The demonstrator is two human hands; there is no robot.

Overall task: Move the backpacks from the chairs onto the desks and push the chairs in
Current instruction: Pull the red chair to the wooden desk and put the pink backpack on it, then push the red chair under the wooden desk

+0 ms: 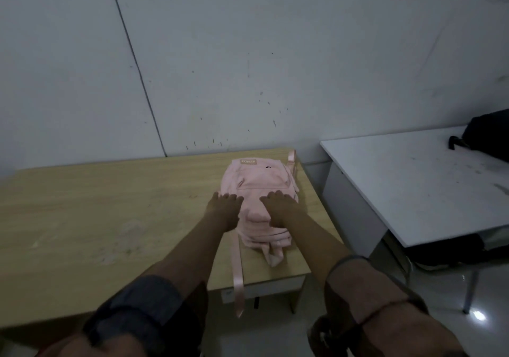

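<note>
backpack [257, 188] on left desk [110, 205]

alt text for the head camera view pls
Both hands, left hand and right hand, rest on a pink backpack lying on a wooden desk. A white desk to the right holds a black backpack.

Straight out past the grip there's just a dingy grey-white wall [275, 40], with a bunch of dark specks [217, 142] spattered low on it right behind the grip. A thin dark seam [132, 53] runs up it at a slant, off to the grip's left. Down and to the right of the grip, the glossy floor [385, 288] has a bright glare spot [478, 315].
</note>
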